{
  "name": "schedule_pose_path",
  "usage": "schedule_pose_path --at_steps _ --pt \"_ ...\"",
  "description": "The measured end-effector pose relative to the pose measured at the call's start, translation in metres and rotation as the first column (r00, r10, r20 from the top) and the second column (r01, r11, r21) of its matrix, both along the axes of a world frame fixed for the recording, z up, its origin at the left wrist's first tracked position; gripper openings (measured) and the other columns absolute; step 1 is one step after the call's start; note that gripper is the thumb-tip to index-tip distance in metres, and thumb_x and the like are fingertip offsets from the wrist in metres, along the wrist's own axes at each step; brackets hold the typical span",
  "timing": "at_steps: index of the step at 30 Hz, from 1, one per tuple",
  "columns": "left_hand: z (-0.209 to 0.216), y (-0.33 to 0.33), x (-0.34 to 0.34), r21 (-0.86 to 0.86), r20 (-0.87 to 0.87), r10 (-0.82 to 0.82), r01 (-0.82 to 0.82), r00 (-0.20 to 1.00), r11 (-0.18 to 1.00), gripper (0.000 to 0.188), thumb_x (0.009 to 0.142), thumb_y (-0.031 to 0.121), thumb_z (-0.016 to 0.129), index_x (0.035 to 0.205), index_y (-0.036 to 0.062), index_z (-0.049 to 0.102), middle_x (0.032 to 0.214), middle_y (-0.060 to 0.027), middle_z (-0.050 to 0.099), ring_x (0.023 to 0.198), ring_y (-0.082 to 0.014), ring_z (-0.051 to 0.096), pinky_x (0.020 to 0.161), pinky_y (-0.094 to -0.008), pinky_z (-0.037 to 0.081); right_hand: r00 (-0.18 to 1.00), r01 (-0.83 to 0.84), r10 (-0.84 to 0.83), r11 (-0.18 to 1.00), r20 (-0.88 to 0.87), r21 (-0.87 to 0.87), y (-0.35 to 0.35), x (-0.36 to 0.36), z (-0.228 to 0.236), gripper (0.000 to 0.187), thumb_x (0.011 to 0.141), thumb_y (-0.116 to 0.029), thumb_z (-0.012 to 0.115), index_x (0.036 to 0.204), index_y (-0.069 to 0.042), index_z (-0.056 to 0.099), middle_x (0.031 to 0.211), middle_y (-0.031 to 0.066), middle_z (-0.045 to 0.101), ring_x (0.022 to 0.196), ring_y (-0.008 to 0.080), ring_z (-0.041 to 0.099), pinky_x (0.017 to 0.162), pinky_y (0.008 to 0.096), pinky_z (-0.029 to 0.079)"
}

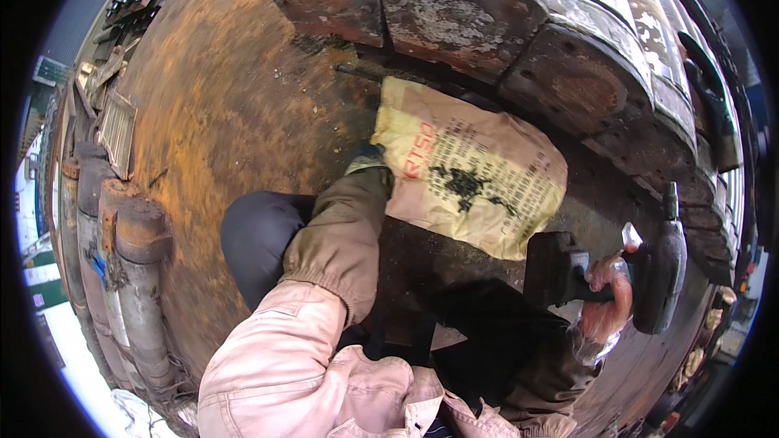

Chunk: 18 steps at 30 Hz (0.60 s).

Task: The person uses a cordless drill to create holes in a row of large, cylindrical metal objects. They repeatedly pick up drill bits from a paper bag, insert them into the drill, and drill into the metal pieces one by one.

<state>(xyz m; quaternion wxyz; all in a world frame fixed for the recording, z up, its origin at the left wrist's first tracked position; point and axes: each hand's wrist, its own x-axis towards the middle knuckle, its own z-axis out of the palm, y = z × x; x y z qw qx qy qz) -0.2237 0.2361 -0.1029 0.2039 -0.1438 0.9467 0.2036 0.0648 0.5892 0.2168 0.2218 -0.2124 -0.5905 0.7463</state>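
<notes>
1. Paper sack (519,164): is lying on the rusty floor (227,73); dark scraps (463,184) are resting around its middle;
2. Left hand (367,156): is resting at the sack's left edge; whether its fingers are gripping, cannot tell;
3. Right hand (608,292): its fingers are grasping a power tool (665,272) beyond the sack's near right corner;
4. Progress: scraps seemingly lying collected; remainder not showing.

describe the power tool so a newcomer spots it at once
Start at the big crumpled yellow-brown sack on the rusty surface. Past its lower right corner, the person's right hand grips the dark power tool. Unlike the flat, pale sack, it has a rounded barrel and a blocky base.
</notes>
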Motion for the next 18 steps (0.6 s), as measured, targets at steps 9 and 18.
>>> schedule_pose_path --at_steps 9,18 --pt "0.010 -0.047 -0.035 0.056 0.005 0.161 -0.161 0.987 0.985 0.064 0.076 0.048 0.076 0.115 -0.0010 0.063 0.118 -0.0263 0.064 0.113 -0.0383 0.061 0.093 -0.0441 0.050 1.000 0.001 0.000 0.997 -0.020 0.083 -0.019 -0.017 0.009 0.061 0.081 -0.022 0.059 0.132 0.007 0.040 0.072 0.0044 0.049 0.067 0.0162 0.046 0.069 0.0299 0.040" --pt "0.018 -0.107 -0.053 -0.279 -0.091 -0.132 0.102 0.987 0.955 0.030 0.084 0.028 0.067 0.098 0.0015 0.071 0.100 -0.0204 0.069 0.097 -0.0358 0.068 0.079 -0.0434 0.054 0.999 -0.008 0.014 0.992 -0.048 0.126 -0.029 -0.022 0.020 0.062 0.078 -0.023 0.062 0.127 0.009 0.044 0.072 0.0075 0.054 0.064 0.0153 0.047 0.065 0.0281 0.041"
